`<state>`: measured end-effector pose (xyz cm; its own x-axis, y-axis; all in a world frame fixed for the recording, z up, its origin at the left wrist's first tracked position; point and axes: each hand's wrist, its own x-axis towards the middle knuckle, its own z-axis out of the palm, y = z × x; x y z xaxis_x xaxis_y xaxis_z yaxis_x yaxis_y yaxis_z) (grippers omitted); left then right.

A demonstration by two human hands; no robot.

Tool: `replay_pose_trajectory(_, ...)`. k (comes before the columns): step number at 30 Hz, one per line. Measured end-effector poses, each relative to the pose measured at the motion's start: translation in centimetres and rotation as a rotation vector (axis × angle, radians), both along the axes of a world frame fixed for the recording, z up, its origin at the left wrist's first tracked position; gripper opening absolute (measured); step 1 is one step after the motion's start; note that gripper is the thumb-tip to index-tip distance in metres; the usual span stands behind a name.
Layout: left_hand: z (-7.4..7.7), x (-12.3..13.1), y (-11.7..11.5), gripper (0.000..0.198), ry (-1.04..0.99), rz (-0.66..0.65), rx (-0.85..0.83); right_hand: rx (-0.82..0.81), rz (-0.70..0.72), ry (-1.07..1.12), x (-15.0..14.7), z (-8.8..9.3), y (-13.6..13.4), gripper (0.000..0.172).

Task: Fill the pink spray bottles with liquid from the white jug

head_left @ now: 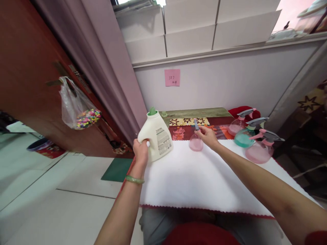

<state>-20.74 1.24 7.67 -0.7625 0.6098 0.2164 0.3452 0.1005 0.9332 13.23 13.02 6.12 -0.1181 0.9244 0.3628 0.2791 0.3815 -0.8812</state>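
Observation:
My left hand point(141, 151) is closed round the handle of a cream detergent jug point(161, 137), which stands at the left edge of the white cloth. The jug's green pouring spout point(152, 111) is uncovered. A small green cap point(164, 114) lies behind it. With my right hand point(208, 136) I grip the grey spray head of a small pink spray bottle point(196, 144) near the middle of the table. The bottle stands upright, and its neck is partly hidden by my fingers.
Three more spray bottles stand at the right: a rear pink one point(234, 128), a teal one point(244, 137) and a front pink one point(259, 153). White cloth point(184, 183) covers the table. A plastic bag point(76, 109) of colourful bits hangs from the door handle.

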Motion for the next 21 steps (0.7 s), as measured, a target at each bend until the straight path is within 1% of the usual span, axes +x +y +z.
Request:
replay_pose_trajectory(3, 0.4, 0.0, -1.6, 0.030, 0.035, 0.067, 0.009, -0.010, 0.002, 0.017, 0.1, -0.2, 0.0, 0.035)
replay_pose_trajectory(6, -0.1, 0.4, -2.9, 0.031, 0.053, 0.092, 0.007, -0.023, 0.021, 0.042, 0.3, -0.3, -0.1, 0.036)
replay_pose_trajectory(9, -0.9, 0.7, -3.3, 0.031, 0.089, 0.083, 0.007, -0.040, 0.067, 0.074, 0.3, -0.2, -0.1, 0.037)
replay_pose_trajectory(11, -1.1, 0.9, -3.4, 0.031, 0.125, 0.063, 0.007, -0.049, 0.089, 0.091, 0.3, 0.1, -0.2, 0.037)
replay_pose_trajectory(13, -1.0, 1.1, -3.4, 0.032, 0.161, 0.049, 0.011, -0.054, 0.094, 0.097, 0.3, 0.4, -0.2, 0.036)
replay_pose_trajectory(15, -0.5, 1.7, -3.7, 0.044, 0.205, 0.059, 0.034, -0.054, 0.087, 0.096, 0.3, 0.6, -0.2, 0.033)
replay_pose_trajectory(18, 0.1, 3.9, -4.3, 0.078, 0.304, 0.087, 0.112, -0.051, 0.081, 0.096, 0.2, 0.9, -0.1, 0.029)
replay_pose_trajectory(19, 0.0, 5.1, -4.5, 0.083, 0.351, 0.064, 0.143, -0.049, 0.082, 0.098, 0.1, 0.9, -0.1, 0.029)
replay_pose_trajectory(20, -0.3, 6.5, -4.6, 0.083, 0.425, -0.005, 0.181, -0.047, 0.085, 0.101, 0.1, 0.9, -0.1, 0.029)
replay_pose_trajectory(21, -0.8, 8.0, -4.6, 0.078, 0.482, -0.122, 0.203, -0.045, 0.092, 0.105, 0.0, 0.9, -0.1, 0.030)
